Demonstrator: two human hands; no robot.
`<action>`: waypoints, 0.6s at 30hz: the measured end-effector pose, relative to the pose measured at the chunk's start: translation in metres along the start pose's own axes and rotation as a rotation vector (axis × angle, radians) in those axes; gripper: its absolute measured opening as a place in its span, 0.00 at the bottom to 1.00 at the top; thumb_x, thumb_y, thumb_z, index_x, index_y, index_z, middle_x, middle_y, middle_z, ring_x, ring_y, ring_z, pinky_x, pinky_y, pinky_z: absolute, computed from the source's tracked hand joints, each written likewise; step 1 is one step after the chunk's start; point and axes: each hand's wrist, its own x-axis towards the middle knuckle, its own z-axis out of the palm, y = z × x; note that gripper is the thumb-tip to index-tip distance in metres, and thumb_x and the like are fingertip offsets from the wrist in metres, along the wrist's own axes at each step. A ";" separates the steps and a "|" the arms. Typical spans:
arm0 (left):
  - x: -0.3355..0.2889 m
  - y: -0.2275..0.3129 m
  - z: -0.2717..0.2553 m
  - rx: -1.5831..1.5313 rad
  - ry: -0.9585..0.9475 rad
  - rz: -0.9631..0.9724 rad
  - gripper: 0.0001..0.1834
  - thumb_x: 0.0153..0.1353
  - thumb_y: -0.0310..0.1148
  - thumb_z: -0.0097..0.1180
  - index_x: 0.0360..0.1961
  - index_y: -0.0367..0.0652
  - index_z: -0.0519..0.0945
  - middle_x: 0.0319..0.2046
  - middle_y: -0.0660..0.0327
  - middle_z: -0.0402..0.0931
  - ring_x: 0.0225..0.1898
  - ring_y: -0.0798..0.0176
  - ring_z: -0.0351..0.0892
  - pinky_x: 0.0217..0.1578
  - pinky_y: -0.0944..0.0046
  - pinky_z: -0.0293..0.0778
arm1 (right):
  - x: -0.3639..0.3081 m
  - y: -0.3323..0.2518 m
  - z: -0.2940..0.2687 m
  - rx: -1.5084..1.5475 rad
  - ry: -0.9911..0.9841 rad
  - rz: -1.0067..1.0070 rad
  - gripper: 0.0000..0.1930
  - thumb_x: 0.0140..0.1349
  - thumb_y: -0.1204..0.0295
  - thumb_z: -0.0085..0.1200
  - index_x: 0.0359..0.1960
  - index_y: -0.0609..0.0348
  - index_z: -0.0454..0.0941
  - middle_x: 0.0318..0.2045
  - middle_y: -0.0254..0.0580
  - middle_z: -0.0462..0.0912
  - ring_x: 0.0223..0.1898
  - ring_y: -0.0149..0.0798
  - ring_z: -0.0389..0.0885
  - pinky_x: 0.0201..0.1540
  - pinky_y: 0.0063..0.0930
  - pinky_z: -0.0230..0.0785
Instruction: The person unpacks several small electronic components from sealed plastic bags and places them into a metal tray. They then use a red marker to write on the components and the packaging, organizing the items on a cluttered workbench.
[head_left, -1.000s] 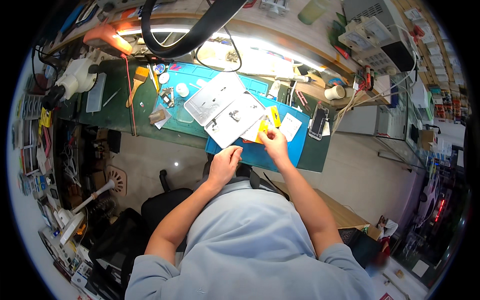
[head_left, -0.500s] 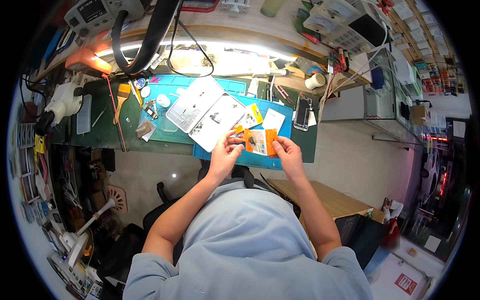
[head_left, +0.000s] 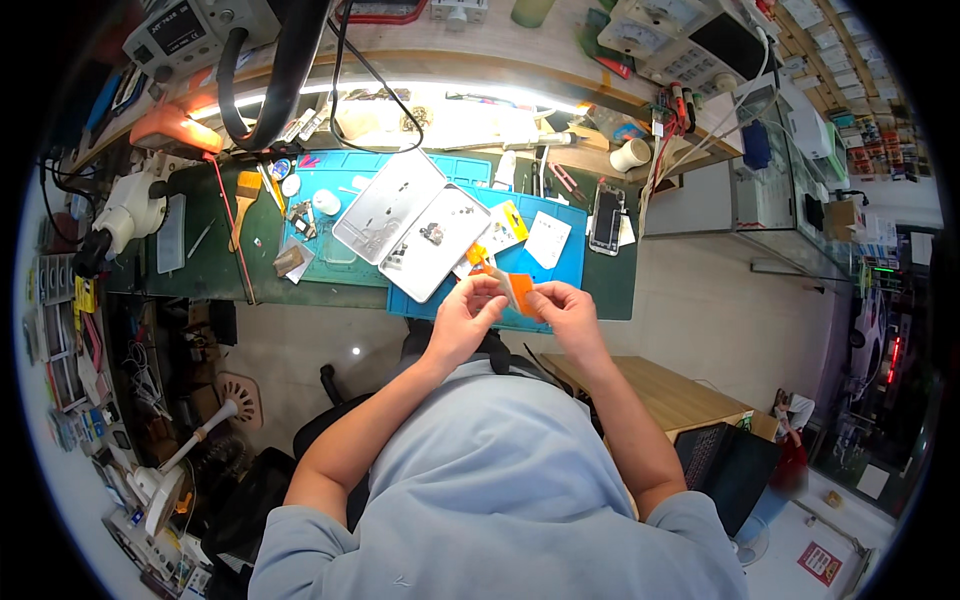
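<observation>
Just off the front edge of the workbench I hold a small packet [head_left: 518,292], orange with a paler, silvery part, turned at an angle. My right hand [head_left: 568,315] pinches its right side between thumb and fingers. Curled fingers of my left hand [head_left: 466,318] meet its left edge; their exact contact is partly hidden. Beyond them lies an open white metal case [head_left: 440,240], hinged lid tilted back, with small dark parts inside. Right of the case are a yellow-and-white packet [head_left: 511,226] and a white card [head_left: 548,240] on the blue mat [head_left: 568,270].
A phone with a dark screen [head_left: 607,218] lies at the bench's right. To the left are a wide brush [head_left: 243,205], a small white jar [head_left: 326,203] and a microscope [head_left: 130,208]. A thick black arm [head_left: 285,80] and a looping cable hang over the bench.
The packet has turned from nearly flat-on to a steep slant, showing more of its orange side. My hands have drawn slightly closer together.
</observation>
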 end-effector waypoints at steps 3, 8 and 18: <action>-0.005 0.009 0.007 0.000 -0.019 -0.053 0.18 0.68 0.33 0.64 0.52 0.34 0.76 0.46 0.58 0.82 0.41 0.69 0.84 0.42 0.68 0.81 | -0.004 -0.005 0.012 -0.009 -0.039 -0.009 0.10 0.66 0.69 0.65 0.41 0.66 0.85 0.32 0.36 0.87 0.34 0.25 0.83 0.36 0.20 0.77; -0.003 0.011 0.002 -0.080 -0.054 -0.174 0.18 0.69 0.36 0.62 0.51 0.31 0.78 0.44 0.57 0.83 0.40 0.67 0.86 0.42 0.68 0.83 | -0.005 -0.002 0.022 -0.048 -0.062 -0.025 0.10 0.64 0.71 0.67 0.38 0.66 0.85 0.31 0.38 0.87 0.32 0.25 0.83 0.35 0.21 0.77; -0.009 0.006 -0.001 0.221 0.014 -0.090 0.12 0.69 0.31 0.59 0.45 0.31 0.83 0.37 0.55 0.86 0.35 0.67 0.87 0.37 0.67 0.83 | -0.014 0.008 0.030 -0.112 0.041 -0.020 0.10 0.62 0.70 0.68 0.34 0.64 0.81 0.30 0.39 0.85 0.29 0.30 0.84 0.32 0.26 0.77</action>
